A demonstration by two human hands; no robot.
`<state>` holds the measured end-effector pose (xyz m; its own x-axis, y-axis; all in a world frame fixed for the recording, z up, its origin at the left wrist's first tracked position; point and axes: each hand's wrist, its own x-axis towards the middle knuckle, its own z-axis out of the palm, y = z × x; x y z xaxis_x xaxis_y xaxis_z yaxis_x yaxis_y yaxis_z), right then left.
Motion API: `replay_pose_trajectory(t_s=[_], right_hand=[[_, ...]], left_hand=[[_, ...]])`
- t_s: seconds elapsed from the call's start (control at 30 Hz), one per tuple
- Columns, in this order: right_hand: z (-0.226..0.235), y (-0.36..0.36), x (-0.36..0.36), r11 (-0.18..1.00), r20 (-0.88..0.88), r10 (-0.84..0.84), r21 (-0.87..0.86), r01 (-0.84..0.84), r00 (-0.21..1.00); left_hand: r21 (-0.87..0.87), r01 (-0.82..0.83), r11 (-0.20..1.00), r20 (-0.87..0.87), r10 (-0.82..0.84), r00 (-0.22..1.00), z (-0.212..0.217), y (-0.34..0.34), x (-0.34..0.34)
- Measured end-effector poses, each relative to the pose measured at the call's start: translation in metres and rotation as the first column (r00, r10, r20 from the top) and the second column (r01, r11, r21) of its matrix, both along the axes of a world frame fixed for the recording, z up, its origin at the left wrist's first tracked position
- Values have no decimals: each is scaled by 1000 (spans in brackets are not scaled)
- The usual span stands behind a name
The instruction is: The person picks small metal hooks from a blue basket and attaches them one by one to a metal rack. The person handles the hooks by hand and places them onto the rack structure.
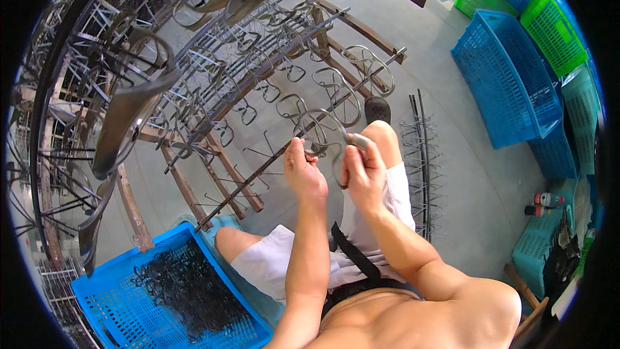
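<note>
Wire loop [321, 130]: bare grey metal, dull sheen
Rack rod [258, 171]: dark metal, matt
Crate [110, 297]: glossy blue plastic lattice
Floor [478, 181]: smooth grey concrete
Shorts [278, 255]: white cloth

Both the left hand [303, 171] and the right hand [363, 171] gripped a bent grey metal wire loop [323, 130] between them. Just beyond the fingers ran a long dark metal rod [258, 169] strung with similar loops. Below the left forearm sat a blue plastic mesh crate [113, 297] of dark wire pieces.
</note>
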<state>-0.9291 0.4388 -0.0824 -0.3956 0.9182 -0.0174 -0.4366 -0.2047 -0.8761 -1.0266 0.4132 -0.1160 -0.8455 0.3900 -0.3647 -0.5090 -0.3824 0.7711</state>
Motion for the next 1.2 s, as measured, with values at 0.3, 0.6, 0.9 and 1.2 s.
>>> replay_pose_trajectory(t_s=[0.3, 0.6, 0.9, 1.2], right_hand=[[-27, -50, -97, 992, 265, 20, 116, -52, 964], [-39, -48, -114, 995, 235, -59, 96, 37, 970], [-34, -46, -113, 993, 25, 110, -49, -109, 994], [-25, -56, -117, 999, 181, 47, -33, -42, 982]], left_hand=[[-247, 170, 954, 158, -133, 978, -31, -115, 4], [-565, 284, 775, -172, -447, 878, -30, -222, -10], [-614, 232, 754, -207, -438, 875, -9, -260, -11], [-784, 185, 593, -82, -395, 915, 9, -281, -16]])
